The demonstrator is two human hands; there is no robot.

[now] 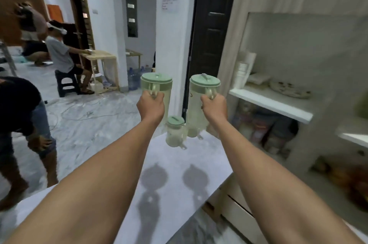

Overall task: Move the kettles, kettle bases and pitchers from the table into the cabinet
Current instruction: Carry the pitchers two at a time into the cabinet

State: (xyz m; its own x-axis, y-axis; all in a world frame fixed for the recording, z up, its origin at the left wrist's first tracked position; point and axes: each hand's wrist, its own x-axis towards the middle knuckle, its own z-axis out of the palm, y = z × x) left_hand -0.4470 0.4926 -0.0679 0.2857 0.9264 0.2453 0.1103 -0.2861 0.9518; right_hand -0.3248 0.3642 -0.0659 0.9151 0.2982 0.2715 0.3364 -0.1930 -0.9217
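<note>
My left hand [150, 106] grips the handle of a clear pitcher with a pale green lid [157, 84], held up above the white table [179, 174]. Gripped the same way in my right hand [214, 107] is a taller matching pitcher [201, 92]. A smaller pitcher of the same kind [175, 132] stands on the far end of the table between my two forearms. The open cabinet [274, 102], with white shelves, is to the right of the table.
The cabinet's upper shelf holds a stack of cups [244, 68] and a plate [290, 90]; packets fill the space below. A person in dark clothes [22, 122] stands close at the left. Others sit by a wooden table [101, 57] further back. A dark door [211, 30] is ahead.
</note>
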